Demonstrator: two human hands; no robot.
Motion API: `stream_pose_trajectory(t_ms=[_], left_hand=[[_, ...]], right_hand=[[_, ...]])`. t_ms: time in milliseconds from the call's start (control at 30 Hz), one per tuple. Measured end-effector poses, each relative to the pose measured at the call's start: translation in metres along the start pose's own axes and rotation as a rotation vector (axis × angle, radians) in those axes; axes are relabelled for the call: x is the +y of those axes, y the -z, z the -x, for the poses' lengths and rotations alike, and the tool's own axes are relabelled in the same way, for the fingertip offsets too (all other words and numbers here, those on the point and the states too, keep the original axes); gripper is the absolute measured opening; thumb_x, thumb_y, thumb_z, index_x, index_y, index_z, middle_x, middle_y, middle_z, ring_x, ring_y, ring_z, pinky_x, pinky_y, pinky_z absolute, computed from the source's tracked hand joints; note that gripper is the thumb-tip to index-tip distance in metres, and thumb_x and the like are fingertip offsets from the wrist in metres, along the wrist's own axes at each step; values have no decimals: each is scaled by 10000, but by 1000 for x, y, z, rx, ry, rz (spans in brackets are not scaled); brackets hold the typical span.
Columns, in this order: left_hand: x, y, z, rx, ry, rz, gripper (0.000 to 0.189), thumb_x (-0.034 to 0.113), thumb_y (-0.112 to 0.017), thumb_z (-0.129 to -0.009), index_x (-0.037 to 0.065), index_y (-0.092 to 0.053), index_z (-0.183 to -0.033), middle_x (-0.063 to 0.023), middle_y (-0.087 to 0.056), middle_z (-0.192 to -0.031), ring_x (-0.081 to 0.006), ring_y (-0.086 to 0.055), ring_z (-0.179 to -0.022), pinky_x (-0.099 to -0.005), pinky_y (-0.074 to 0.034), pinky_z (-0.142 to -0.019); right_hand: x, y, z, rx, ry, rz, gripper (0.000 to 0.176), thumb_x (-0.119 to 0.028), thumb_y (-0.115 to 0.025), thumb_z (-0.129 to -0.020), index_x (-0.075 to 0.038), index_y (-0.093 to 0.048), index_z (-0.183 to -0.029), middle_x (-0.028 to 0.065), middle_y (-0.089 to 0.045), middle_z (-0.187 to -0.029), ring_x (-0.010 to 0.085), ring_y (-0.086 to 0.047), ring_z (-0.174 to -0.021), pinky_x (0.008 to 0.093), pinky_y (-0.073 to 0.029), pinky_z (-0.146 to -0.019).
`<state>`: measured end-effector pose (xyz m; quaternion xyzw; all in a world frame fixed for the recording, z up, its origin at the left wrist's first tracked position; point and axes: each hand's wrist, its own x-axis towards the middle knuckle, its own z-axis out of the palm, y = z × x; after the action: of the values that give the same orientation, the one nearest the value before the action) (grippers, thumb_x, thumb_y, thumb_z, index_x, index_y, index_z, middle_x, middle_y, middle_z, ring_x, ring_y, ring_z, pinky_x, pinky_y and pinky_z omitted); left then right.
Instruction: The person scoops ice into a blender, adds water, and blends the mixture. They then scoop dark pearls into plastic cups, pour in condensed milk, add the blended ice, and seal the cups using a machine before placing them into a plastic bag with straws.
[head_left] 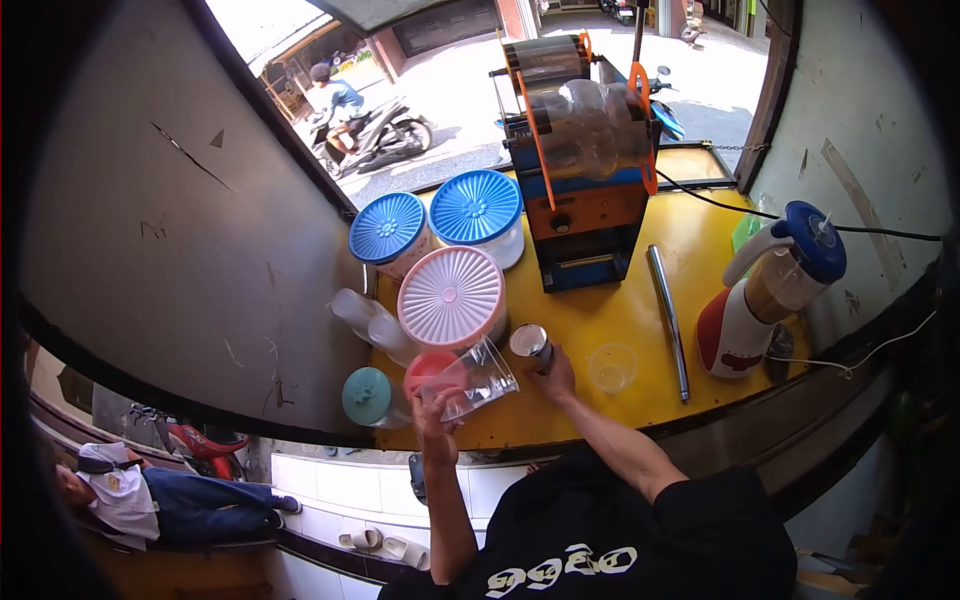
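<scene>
My left hand [435, 415] pinches a clear plastic bag [487, 378] near the counter's front edge. Behind the bag, partly covered, is a pinkish-red round container [432, 372]. My right hand [557, 378] is closed around a small metal cup [541, 352]; its round top looks pale, and I cannot make out what is in it. Just right of that hand stands a clear plastic cup [612, 368]. A jar with a pink ribbed lid [451, 296] is beyond both hands, and a green-lidded jar [367, 397] is left of my left hand.
Two blue-lidded tubs [476, 207] stand at the back, beside a cup sealing machine [585, 200]. Stacked clear cups [372, 322] lie at the left. A metal tube [669, 322] and a blender [765, 300] are at the right of the yellow counter [640, 420]. Outside, someone rides a motorbike [385, 140].
</scene>
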<state>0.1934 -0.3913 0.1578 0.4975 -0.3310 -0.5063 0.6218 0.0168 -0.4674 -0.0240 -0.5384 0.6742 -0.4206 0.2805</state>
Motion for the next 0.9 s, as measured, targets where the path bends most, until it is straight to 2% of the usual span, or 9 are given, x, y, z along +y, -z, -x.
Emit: stream_pose_trajectory(t_ms=[133, 167, 267, 367, 433, 533, 700, 767, 900], left_hand=[[-26, 13, 17, -24, 260, 258, 392, 292, -490, -800, 94, -418, -1130, -113, -567, -981, -146, -574, -824, -213, -482, -554], [-39, 23, 19, -37, 316, 332, 379, 295, -472, -814, 109, -420, -1140, -132, -565, -989, -154, -580, -812, -230, -500, -573], [-51, 29, 28, -61, 365, 411, 349, 292, -456, -831, 121, -425, -1134, -140, -565, -992, -158, -586, -776, -248, -511, -603], [-68, 31, 35, 44, 380, 372, 358, 322, -477, -825, 113, -445, -1113, -135, -572, -962, -170, -583, -723, -249, -510, -589], [-81, 33, 37, 91, 436, 312, 335, 327, -473, -837, 112, -433, -1091, -126, -581, -927, -163, -577, -685, -257, -512, -586], [-94, 29, 37, 46, 488, 203, 328, 326, -473, -839, 108, -436, -1082, -117, -585, -912, -157, -575, -685, -260, -511, -576], [-82, 8, 25, -206, 588, 150, 338, 285, -504, -833, 90, -439, -1101, -96, -584, -920, -150, -570, -736, -257, -486, -619], [-66, 7, 6, -289, 133, -148, 327, 218, -548, -815, 61, -472, -1091, -72, -581, -917, -133, -557, -777, -243, -461, -657], [-4, 41, -69, 67, -301, -451, 336, 153, -638, -738, 30, -526, -1030, -63, -571, -914, -117, -542, -824, -245, -440, -711]], right_hand=[[2, -22, -27, 61, 24, 254, 901, -313, -739, -563, 44, -279, -1250, 250, -391, -1218, 346, -349, -1168, 365, -313, -963], [0, -19, -33, -123, -132, 189, 968, -285, -694, -605, 49, -128, -1316, 252, -220, -1338, 354, -190, -1256, 361, -169, -1039], [-10, -14, -29, -192, -387, -5, 903, -259, -656, -648, 47, -130, -1315, 252, -235, -1332, 364, -210, -1247, 384, -184, -1030], [-62, 43, 24, -200, -341, -680, 727, -200, -596, -716, 30, -219, -1294, 229, -304, -1297, 312, -269, -1229, 374, -214, -1011], [-79, 88, 41, -563, -31, -793, 644, -227, -615, -729, 5, -322, -1252, 186, -327, -1292, 279, -314, -1202, 357, -264, -978], [-118, 118, 53, -572, 488, -183, 436, -194, -638, -734, 3, -497, -1096, 144, -491, -1155, 221, -445, -1091, 330, -332, -918], [-122, 138, 55, -576, 140, -336, 105, -61, -611, -754, 7, -599, -833, 66, -625, -807, 130, -569, -812, 267, -420, -773], [-119, 157, 50, -492, 99, -434, 32, -8, -580, -769, 11, -601, -784, 59, -635, -741, 105, -582, -719, 235, -446, -694], [-110, 216, 31, -16, 157, -325, 43, -15, -568, -773, 18, -596, -773, 64, -625, -714, 107, -581, -703, 237, -441, -685]])
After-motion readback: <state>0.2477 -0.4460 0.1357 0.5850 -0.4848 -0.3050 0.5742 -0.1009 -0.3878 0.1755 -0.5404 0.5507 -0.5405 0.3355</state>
